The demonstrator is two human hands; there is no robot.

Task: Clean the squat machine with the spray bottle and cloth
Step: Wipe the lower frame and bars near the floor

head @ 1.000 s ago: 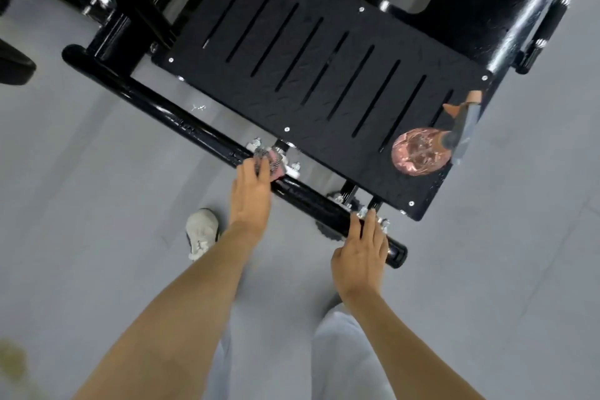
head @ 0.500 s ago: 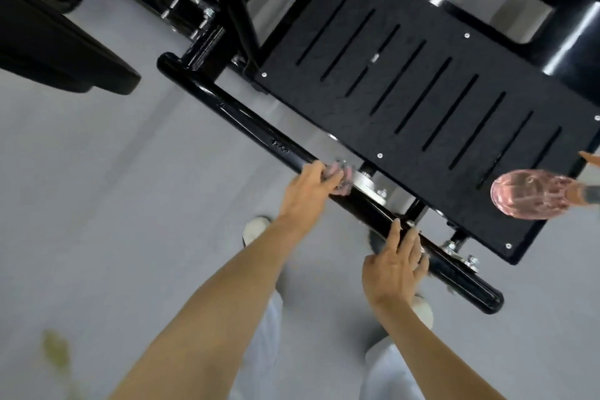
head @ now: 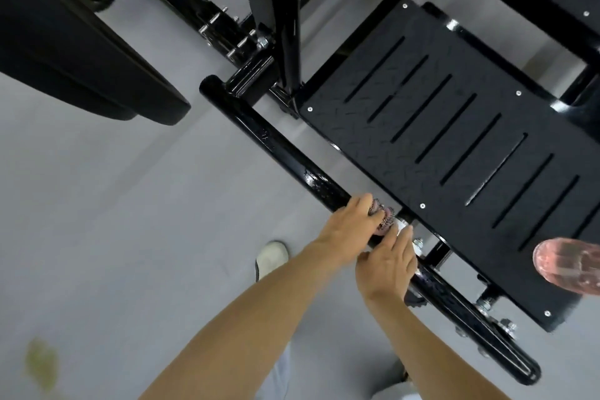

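Cloth (head: 384, 217) sits bunched on base bar (head: 279, 153) of squat machine (head: 279, 10), gripped by left hand (head: 349, 226). Right hand (head: 386, 266) lies straight-fingered on bar, just beside cloth. Pink spray bottle (head: 568, 265) on footplate (head: 454, 146).

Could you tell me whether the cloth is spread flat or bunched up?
Bunched up: the cloth shows only as a small crumpled wad, gripped by the left hand against the black bar.
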